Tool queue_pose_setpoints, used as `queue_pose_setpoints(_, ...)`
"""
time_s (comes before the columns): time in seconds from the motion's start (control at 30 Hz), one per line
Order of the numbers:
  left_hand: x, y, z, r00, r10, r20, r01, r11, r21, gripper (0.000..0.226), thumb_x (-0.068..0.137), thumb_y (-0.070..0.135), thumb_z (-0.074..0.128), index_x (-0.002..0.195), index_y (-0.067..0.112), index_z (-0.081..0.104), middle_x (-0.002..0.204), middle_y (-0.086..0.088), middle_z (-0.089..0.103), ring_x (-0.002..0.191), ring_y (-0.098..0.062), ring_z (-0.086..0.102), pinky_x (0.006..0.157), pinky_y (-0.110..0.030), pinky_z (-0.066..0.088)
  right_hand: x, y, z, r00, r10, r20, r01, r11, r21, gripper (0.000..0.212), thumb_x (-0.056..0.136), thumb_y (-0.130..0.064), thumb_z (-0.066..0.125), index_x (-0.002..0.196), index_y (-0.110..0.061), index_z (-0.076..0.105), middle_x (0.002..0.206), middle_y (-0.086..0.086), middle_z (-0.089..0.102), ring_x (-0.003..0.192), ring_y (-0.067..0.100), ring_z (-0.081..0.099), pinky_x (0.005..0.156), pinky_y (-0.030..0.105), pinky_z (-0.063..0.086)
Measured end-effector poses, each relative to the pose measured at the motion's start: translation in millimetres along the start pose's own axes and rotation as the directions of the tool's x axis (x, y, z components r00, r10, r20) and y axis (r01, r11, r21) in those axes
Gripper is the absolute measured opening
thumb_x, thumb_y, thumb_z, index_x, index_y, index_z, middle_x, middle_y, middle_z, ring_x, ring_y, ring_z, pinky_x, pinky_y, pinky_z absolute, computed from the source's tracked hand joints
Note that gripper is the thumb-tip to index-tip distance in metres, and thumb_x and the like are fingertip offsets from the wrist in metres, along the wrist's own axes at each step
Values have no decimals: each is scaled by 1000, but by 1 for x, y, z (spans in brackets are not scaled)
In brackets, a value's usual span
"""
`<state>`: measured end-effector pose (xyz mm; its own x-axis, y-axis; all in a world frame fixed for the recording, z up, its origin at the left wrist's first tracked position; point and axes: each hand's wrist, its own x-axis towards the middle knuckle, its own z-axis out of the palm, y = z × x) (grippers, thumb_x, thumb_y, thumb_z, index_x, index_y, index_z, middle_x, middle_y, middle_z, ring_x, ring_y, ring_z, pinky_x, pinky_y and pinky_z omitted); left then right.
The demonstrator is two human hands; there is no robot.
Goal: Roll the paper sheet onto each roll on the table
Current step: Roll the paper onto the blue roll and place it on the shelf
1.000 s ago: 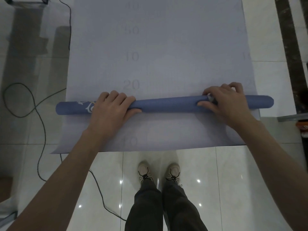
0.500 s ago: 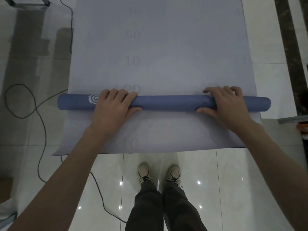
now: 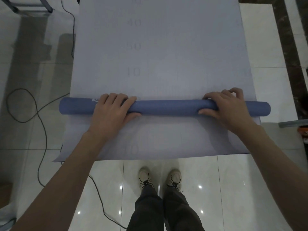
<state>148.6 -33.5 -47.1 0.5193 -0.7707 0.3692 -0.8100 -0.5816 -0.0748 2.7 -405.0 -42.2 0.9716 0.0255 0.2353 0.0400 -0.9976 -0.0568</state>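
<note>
Around: black cable point(image 3: 40, 130) lies left of the pale grey paper sheet point(image 3: 158, 47).
Hands: left hand point(image 3: 111, 112) and right hand point(image 3: 228, 107) grip the dark blue roll point(image 3: 166, 107).
Change: roll is farther up the sheet.

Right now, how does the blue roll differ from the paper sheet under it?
The blue roll is a deep-blue cylinder lying crosswise; the paper sheet is paler grey-blue and flat. The roll sticks out past the sheet on both sides. The sheet bears faint numbers; the roll shows a white mark by the left hand. Both are bluish.
</note>
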Motion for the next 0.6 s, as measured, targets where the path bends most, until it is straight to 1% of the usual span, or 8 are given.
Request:
queue_pose_setpoints(0.1,3,-6,0,998,15,62,-11,998,-65,60,108,57,35,119,7,67,92,-15,67,74,-35,60,72,-45,46,-2,2,-1,1000,-13,12,13,1000,-9,84,90,-84,29,119,-14,65,106,11,68,92,35,63,97,46,31)
queue_pose_setpoints(0.17,5,-7,-3,995,6,103,3,997,-83,64,107,59,33,122,6,66,91,-16,67,72,-36,61,71,-45,47,-1,3,-1,998,-59,7,59,998,-29,82,91,-84,31,113,-15,68,100,10,68,87,34,63,95,46,33)
queue_pose_setpoints(0.2,4,-7,-5,993,-1,118,10,997,-83,65,106,60,35,126,5,63,94,-17,68,74,-37,62,73,-46,48,2,3,0,997,-80,1,80,996,-29,81,92,-83,31,109,-14,70,95,9,69,82,33,63,93,46,33)
queue_pose_setpoints(0.27,2,-5,-6,991,-8,136,18,997,-71,67,101,63,42,130,5,59,109,-19,66,87,-38,63,83,-49,49,9,5,0,996,-86,14,86,996,4,82,92,-83,30,99,-13,71,85,7,72,74,31,65,93,45,32)
queue_pose_setpoints(0.33,-1,-4,-6,993,2,115,3,999,-43,64,101,63,47,128,6,61,118,-19,62,96,-38,61,90,-51,45,15,6,-1,996,-67,67,63,997,54,86,89,-87,25,94,-14,70,79,6,71,69,30,65,93,45,31)
queue_pose_setpoints(0.4,-1,-5,-3,998,10,66,-7,999,-33,58,105,58,46,124,7,64,111,-17,64,90,-37,62,86,-49,44,15,6,-3,993,-54,104,49,997,53,88,88,-89,22,96,-15,69,81,5,71,72,30,65,93,44,30)
queue_pose_setpoints(0.5,1,-6,-1,999,15,30,-14,999,-33,55,107,56,44,120,8,65,101,-14,67,83,-35,63,84,-49,46,6,2,-3,997,-66,41,68,997,-30,82,87,-85,35,110,-14,69,97,8,67,83,32,62,93,46,33)
queue_pose_setpoints(0.6,1,-3,-7,1000,6,28,-5,999,-40,55,107,56,40,120,8,65,97,-14,68,83,-36,63,87,-48,45,4,0,-3,996,-86,10,87,996,-35,79,88,-84,38,106,-14,70,92,8,69,79,32,62,91,47,36)
